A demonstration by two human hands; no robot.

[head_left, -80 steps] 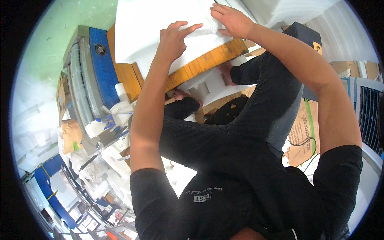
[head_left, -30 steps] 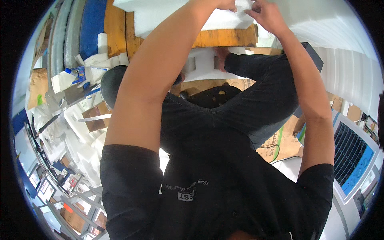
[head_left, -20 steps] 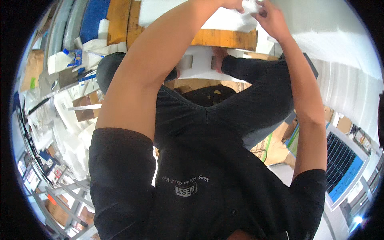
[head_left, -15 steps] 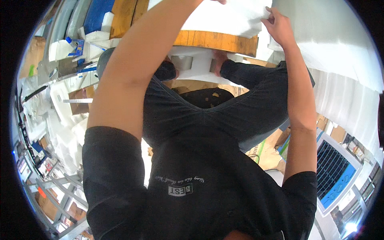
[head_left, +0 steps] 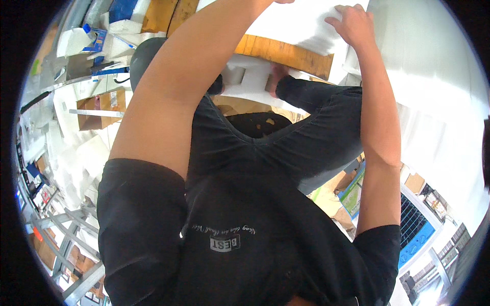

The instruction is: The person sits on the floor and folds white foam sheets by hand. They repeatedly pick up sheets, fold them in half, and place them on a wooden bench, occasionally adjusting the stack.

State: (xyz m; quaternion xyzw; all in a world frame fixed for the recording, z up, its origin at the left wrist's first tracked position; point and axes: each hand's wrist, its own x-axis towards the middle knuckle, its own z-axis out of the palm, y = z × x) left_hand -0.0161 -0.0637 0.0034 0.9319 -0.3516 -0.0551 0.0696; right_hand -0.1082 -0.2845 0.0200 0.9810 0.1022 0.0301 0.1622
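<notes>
A wide white foam sheet (head_left: 301, 25) covers the wooden bench (head_left: 286, 53), its near edge overhanging the bench's front edge toward the right corner. The right hand (head_left: 354, 23) lies on that sheet near its right edge, fingers spread flat, pinching nothing. The left hand (head_left: 283, 1) runs out past the picture's top (its grip cannot be told). Under the bench sit white foam blocks (head_left: 250, 79); a cardboard box (head_left: 99, 107) stands left on the crowded floor.
</notes>
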